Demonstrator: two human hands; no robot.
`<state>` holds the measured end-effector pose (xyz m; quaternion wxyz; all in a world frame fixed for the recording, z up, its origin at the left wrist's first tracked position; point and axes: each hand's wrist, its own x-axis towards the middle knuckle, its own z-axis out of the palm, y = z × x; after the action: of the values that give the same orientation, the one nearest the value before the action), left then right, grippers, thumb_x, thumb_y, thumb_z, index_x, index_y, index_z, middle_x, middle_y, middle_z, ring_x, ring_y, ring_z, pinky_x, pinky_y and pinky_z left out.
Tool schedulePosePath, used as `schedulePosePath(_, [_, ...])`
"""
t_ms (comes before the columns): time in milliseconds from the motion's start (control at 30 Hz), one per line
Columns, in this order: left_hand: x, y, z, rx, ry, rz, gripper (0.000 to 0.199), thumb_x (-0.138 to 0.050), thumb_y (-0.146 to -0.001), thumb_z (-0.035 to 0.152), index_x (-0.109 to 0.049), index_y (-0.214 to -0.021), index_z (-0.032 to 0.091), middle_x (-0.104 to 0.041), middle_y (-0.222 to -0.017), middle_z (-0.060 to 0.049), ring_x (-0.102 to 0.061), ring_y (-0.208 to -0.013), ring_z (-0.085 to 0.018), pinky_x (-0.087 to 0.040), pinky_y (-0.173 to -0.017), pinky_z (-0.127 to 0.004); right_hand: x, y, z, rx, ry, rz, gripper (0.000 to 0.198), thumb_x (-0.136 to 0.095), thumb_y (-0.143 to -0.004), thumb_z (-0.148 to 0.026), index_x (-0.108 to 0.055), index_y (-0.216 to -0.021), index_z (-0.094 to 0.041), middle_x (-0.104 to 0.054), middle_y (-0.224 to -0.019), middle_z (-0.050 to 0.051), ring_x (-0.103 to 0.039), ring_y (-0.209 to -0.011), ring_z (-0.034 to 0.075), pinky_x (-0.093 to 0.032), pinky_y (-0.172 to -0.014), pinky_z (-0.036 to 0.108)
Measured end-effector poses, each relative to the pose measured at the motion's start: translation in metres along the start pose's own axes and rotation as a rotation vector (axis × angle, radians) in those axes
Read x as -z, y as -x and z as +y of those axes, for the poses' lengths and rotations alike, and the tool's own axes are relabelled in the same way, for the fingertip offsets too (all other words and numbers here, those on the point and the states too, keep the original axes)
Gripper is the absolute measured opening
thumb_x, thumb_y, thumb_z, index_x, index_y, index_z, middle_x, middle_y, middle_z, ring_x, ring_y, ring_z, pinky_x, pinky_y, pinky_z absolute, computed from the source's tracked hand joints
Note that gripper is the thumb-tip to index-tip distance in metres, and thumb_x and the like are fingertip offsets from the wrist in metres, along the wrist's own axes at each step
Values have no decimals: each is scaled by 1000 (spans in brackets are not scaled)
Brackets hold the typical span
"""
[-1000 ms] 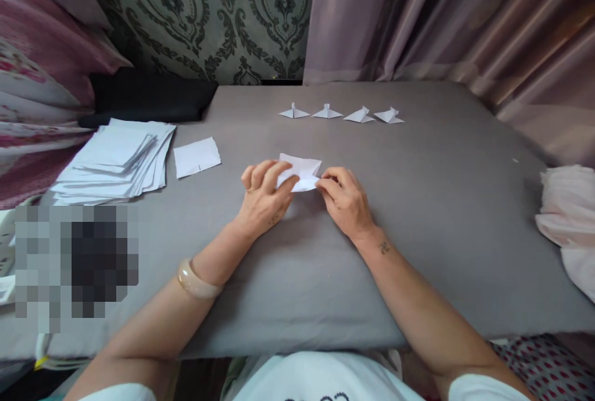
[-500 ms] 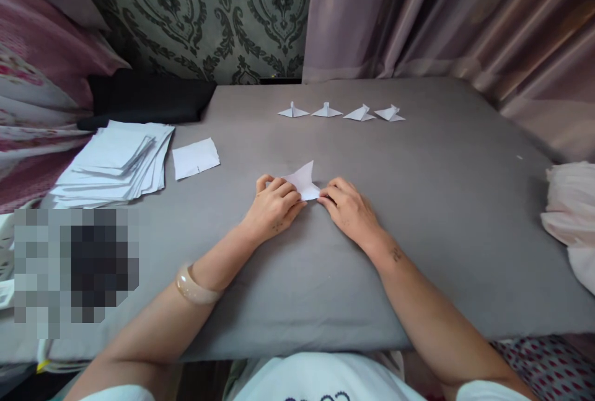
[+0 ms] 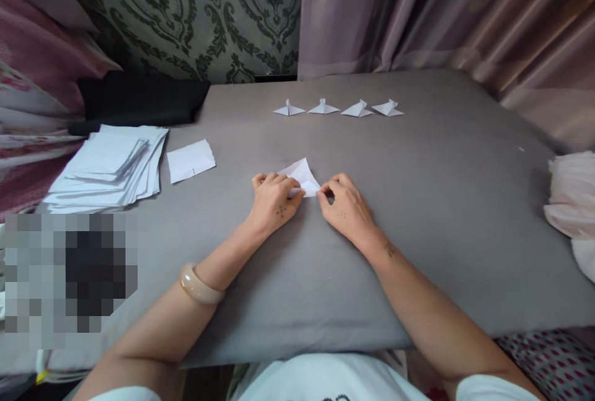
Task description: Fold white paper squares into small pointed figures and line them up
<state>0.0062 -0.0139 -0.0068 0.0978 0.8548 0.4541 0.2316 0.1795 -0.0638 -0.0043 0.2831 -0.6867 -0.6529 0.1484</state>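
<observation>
Between my hands, a partly folded sheet of white paper [image 3: 301,173] rests on the grey cloth of the table [image 3: 297,289]. My left hand [image 3: 275,198] is closed on its left side, fingers curled over it and covering part of the folds. At the sheet's right corner, the thumb and forefinger of my right hand [image 3: 344,206] pinch the tip. Farther back stands a row of several folded white paper figures [image 3: 323,106] with spread, wing-like points.
On the left lies a stack of white paper sheets [image 3: 100,168], with one loose white sheet [image 3: 191,161] beside it. Behind the stack is a folded black cloth [image 3: 144,100]. A pale bundled fabric [image 3: 574,202] sits at the right edge. Curtains [image 3: 353,13] hang behind the table.
The upright point of the paper has come down and the sheet looks spread wider. My right thumb and forefinger now pinch its corner in a rounder grip. The view has shifted slightly.
</observation>
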Motion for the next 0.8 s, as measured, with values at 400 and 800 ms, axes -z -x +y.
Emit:
schedulePosePath(400, [-3, -2, -5, -26, 23, -16, 16, -54, -86, 34, -64, -85, 22, -68, -79, -4, -57, -82, -23, -30, -82, -45, 1, -4, 1, -81, -36, -11, 6, -58, -79, -26, -57, -76, -22, -59, -95, 5, -59, -76, 18, -46, -70, 34])
schedulePosePath(800, [-1, -2, -3, -6, 6, -50, 14, -55, -86, 32, -64, -85, 21, -68, -79, -4, -56, -83, -24, -30, -83, -47, 7, -9, 8, -75, -317, 26, 12, -50, -77, -18, -58, -86, -22, -64, -81, 2, -60, -70, 15, -48, -71, 31])
